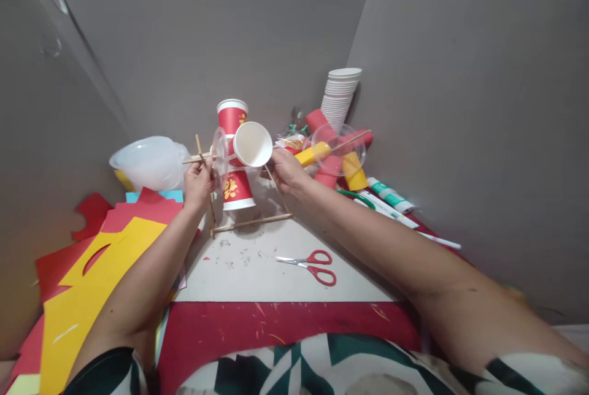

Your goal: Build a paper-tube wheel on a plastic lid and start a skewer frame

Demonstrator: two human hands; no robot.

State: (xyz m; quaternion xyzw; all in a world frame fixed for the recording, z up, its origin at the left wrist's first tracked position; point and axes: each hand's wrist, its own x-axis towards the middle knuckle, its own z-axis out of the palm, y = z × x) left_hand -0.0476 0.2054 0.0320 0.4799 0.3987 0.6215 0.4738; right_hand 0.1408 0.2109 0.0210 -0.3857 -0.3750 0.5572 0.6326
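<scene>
My left hand (199, 181) is closed round thin wooden sticks (199, 159) at the left end of a small model. My right hand (286, 169) pinches the model's right side, just beside a white paper cup (253, 144) lying on its side with its mouth toward me. A clear plastic lid (219, 151) sits on the stick between my hands. Behind them are red paper cups (231, 116) with gold print, one upright above, another (238, 189) below. A stick frame (252, 222) rests on the white board (257, 272) beneath.
Red-handled scissors (313, 265) lie on the white board. Yellow and red paper sheets (92, 266) are piled at the left near a translucent bowl (150, 162). At the back right stand stacked white cups (339, 97), a second red-and-yellow model (338, 156) and glue tubes (391, 195).
</scene>
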